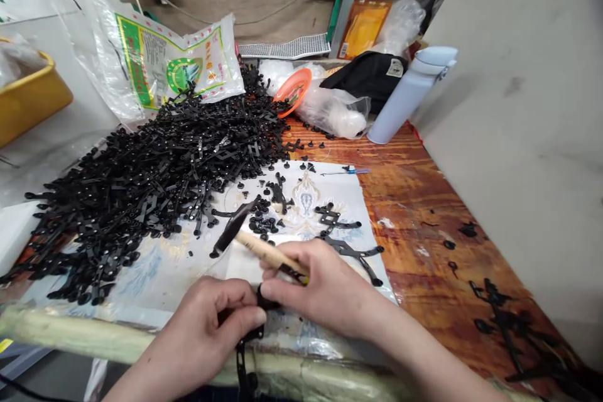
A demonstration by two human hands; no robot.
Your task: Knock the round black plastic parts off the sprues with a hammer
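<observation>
My left hand [211, 320] is closed, pinching a black hinged plastic piece [242, 361] that hangs down over the padded table edge. My right hand [325, 289] grips the wooden handle of a small hammer [268, 252], its dark head pointing up and left. The right thumb and fingertips also come close to the black piece, but whether they press on it is hidden. Just beyond the hands, small black studs [264, 224] lie scattered on a patterned cloth [160, 276]. Right of them rest black crossed-arm linkages [332, 217].
A large heap of black linkages [179, 157] covers the left and back. Behind it stand a printed plastic bag [188, 63], an orange dish [294, 91] and a pale blue bottle [405, 94]. More black parts [509, 326] lie at right, beside a grey panel [518, 107].
</observation>
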